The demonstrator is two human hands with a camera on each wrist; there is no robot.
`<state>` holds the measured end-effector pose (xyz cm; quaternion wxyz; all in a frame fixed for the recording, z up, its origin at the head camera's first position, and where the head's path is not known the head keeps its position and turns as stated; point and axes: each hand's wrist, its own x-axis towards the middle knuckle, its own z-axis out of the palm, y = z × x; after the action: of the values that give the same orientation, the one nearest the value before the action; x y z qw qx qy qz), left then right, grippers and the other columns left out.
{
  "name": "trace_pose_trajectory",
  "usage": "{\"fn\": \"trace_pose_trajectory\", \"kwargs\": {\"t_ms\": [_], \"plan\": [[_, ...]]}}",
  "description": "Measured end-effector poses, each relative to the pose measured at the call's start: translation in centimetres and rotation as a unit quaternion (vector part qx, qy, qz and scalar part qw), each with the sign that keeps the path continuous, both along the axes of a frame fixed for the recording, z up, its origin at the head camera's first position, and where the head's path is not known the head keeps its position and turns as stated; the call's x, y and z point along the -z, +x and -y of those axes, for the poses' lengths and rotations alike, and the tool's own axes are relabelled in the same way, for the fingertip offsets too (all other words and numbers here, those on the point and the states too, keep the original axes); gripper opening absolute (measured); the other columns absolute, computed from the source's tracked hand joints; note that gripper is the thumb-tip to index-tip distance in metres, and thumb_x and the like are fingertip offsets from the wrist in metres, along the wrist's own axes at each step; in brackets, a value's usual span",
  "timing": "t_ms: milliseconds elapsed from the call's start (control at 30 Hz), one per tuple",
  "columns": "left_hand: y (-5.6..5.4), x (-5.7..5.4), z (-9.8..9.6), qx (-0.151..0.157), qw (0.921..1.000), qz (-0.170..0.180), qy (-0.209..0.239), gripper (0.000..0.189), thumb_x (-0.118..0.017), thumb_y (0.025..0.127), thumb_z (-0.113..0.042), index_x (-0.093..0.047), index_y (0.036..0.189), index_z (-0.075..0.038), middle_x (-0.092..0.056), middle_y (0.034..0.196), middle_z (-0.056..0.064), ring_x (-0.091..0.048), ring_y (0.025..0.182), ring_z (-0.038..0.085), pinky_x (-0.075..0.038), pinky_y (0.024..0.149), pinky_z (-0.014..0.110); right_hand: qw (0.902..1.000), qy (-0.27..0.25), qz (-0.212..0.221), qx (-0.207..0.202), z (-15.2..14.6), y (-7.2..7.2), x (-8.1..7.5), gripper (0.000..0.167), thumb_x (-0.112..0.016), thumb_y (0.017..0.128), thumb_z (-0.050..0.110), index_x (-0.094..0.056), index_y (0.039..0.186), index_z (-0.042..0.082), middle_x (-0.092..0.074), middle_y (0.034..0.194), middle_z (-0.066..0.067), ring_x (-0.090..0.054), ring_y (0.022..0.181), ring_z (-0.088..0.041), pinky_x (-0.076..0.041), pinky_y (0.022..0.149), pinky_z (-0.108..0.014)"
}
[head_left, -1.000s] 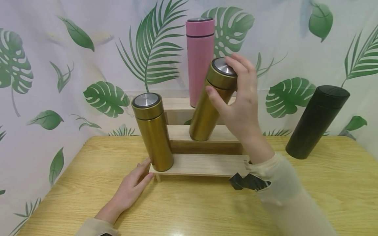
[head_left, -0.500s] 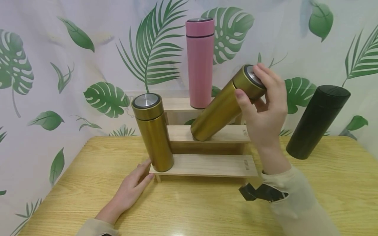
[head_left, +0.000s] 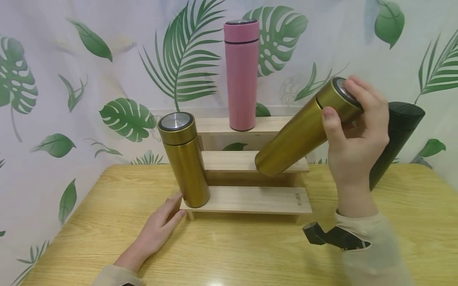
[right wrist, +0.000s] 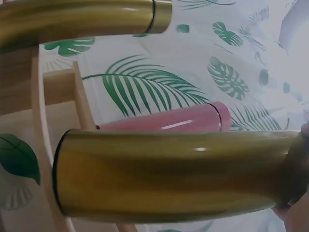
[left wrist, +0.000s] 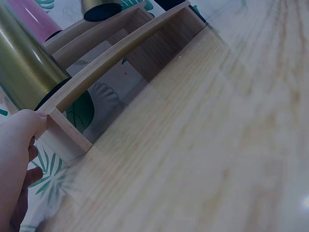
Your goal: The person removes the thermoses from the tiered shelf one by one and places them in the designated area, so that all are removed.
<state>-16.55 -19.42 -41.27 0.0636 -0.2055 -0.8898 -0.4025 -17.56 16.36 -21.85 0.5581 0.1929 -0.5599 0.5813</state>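
Observation:
My right hand (head_left: 359, 147) grips a gold thermos flask (head_left: 297, 135) by its lid end, thumb on one side and fingers over the silver top. The flask leans steeply, its base over the front edge of the middle tier of a wooden step shelf (head_left: 250, 198). In the left wrist view, that base (left wrist: 101, 10) hangs above the tiers. A second gold thermos (head_left: 186, 167) stands at the left end of the bottom tier. My left hand (head_left: 157, 228) holds the shelf's front left corner, with its thumb (left wrist: 29, 123) against the edge.
On the top tier stands a pink thermos (head_left: 241, 79). Behind my right hand, a black thermos (head_left: 397, 135) is partly covered at the table's right. The shelf stands on a yellow wood-grain table (head_left: 243, 254) before a leaf-print backdrop (head_left: 125, 79).
My right hand has moved to the right with the gold thermos, which has tilted over from nearly upright. Its base has left its place on the middle tier. The left hand stays where it was.

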Motion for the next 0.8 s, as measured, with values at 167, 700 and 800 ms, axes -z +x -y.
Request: {"fn": "trace_pose_trajectory", "kwargs": {"t_ms": [167, 700, 800], "plan": [[0.0, 0.1, 0.0, 0.000, 1.0000, -0.003, -0.002, 0.055, -0.046, 0.102, -0.035, -0.030, 0.151, -0.015, -0.033, 0.151, 0.001, -0.030, 0.138, 0.020, -0.016, 0.116, 0.041, 0.9995, -0.026, -0.010, 0.014, -1.8, -0.2, -0.4, 0.043, -0.070, 0.073, 0.012, -0.063, 0.110, -0.009, -0.058, 0.119, -0.015, -0.058, 0.098, -0.030, -0.054, 0.082, -0.025], [0.0, 0.0, 0.0, -0.003, 1.0000, 0.000, -0.005, 0.055, -0.046, 0.101, -0.036, -0.031, 0.151, -0.016, -0.035, 0.150, 0.001, -0.031, 0.138, 0.020, -0.016, 0.116, 0.041, 0.9913, -0.014, 0.026, 0.128, -6.3, -0.2, -0.7, 0.039, -0.075, 0.072, 0.022, -0.070, 0.102, -0.003, -0.061, 0.109, 0.000, -0.058, 0.098, -0.022, -0.051, 0.082, -0.017], [0.0, -0.1, 0.0, -0.003, 1.0000, -0.001, -0.004, 0.055, -0.047, 0.101, -0.036, -0.031, 0.151, -0.017, -0.035, 0.150, 0.001, -0.031, 0.137, 0.020, -0.016, 0.116, 0.041, 0.9907, -0.034, 0.025, 0.129, -6.7, -0.2, -0.8, 0.037, -0.075, 0.070, 0.019, -0.070, 0.100, -0.003, -0.062, 0.106, 0.000, -0.057, 0.097, -0.021, -0.051, 0.080, -0.017]]}}
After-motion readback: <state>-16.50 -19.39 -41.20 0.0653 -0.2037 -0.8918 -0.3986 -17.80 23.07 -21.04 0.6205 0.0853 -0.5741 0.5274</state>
